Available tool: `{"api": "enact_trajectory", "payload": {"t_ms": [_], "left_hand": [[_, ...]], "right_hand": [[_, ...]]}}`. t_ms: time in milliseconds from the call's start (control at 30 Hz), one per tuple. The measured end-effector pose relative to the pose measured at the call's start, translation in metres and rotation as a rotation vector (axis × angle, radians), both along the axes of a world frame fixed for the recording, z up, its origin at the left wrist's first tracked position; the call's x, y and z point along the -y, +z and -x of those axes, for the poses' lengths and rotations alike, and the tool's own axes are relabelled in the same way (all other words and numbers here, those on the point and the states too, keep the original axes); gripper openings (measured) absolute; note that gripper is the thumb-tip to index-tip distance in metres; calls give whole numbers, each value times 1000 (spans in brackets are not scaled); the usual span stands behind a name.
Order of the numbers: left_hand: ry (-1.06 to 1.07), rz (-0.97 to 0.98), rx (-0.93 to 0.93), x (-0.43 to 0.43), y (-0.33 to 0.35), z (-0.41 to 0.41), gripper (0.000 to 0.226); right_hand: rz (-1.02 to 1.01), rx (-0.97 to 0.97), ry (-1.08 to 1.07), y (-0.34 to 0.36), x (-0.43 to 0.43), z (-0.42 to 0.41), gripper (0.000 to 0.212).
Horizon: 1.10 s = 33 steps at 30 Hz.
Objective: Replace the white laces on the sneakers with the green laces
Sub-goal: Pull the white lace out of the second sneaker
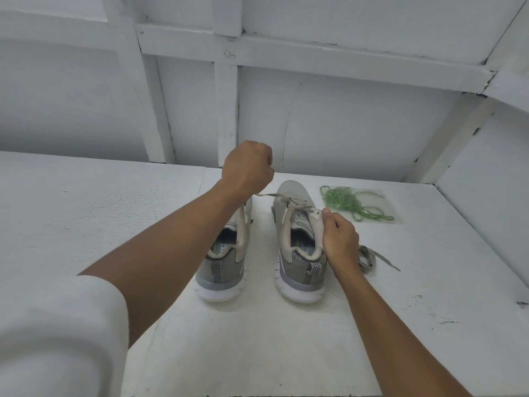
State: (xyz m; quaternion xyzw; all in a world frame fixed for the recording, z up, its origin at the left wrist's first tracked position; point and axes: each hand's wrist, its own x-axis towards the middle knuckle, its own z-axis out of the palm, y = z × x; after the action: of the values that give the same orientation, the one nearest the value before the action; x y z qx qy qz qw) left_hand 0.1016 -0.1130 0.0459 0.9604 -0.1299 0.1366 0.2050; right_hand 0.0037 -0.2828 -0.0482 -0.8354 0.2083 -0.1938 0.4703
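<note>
Beneath left fingers, white lace stretches.

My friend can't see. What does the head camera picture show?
A person's left hand pulls a white lace from the right sneaker while the right hand holds its upper edge. The left sneaker stands beside it on a white table, a loose white lace lies nearby, and green laces sit farther back.

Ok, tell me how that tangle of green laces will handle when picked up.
The tangled thin green laces will probably hang floppy, since they lie in loose loops. Likely light, being thin cord. The loops cross, so lifting one strand may drag the whole tangle.
</note>
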Motion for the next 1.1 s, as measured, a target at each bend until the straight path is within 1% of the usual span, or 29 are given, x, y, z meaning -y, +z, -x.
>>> {"api": "enact_trajectory", "payload": {"t_ms": [100, 200, 267, 333, 400, 500, 567, 700, 833, 900, 933, 1000, 1067, 1100], "left_hand": [[8, -154, -57, 5, -7, 11, 21], [-68, -377, -112, 12, -19, 19, 35], [-113, -474, -138, 17, -27, 23, 39], [-139, -526, -169, 22, -31, 28, 35], [-155, -545, -202, 23, -29, 33, 30], [-154, -565, -247, 21, -25, 36, 28], [-136, -514, -249, 19, -23, 35, 22], [-103, -183, -268, 22, -16, 41, 26], [-59, 108, -368, 38, -24, 60, 37], [-19, 220, -422, 45, -35, 66, 40], [3, 259, -430, 48, -40, 68, 40], [50, 323, -400, 52, -48, 71, 41], [89, 367, -368, 53, -55, 71, 39], [98, 388, -361, 53, -58, 70, 39]], "right_hand": [[3, -3, -4, 0, 0, 0, 47], [-1, -5, -1, 0, 0, 0, 47], [-1, -7, -4, 1, 0, 1, 47], [0, -8, -4, 1, 0, 1, 47], [-5, -8, -1, 2, -1, 2, 47], [-11, -13, -2, 3, -1, 2, 47], [-10, -19, 2, 3, -1, 2, 48], [-8, -31, 7, 3, -1, 1, 49], [5, -50, 26, 5, -1, 1, 47], [26, -71, 44, 8, 1, 1, 45], [33, -73, 52, 10, 2, 0, 42], [71, -47, 63, 15, 4, -2, 29], [153, -5, 88, 19, 5, -8, 13], [191, 8, 116, 22, 6, -12, 10]]}}
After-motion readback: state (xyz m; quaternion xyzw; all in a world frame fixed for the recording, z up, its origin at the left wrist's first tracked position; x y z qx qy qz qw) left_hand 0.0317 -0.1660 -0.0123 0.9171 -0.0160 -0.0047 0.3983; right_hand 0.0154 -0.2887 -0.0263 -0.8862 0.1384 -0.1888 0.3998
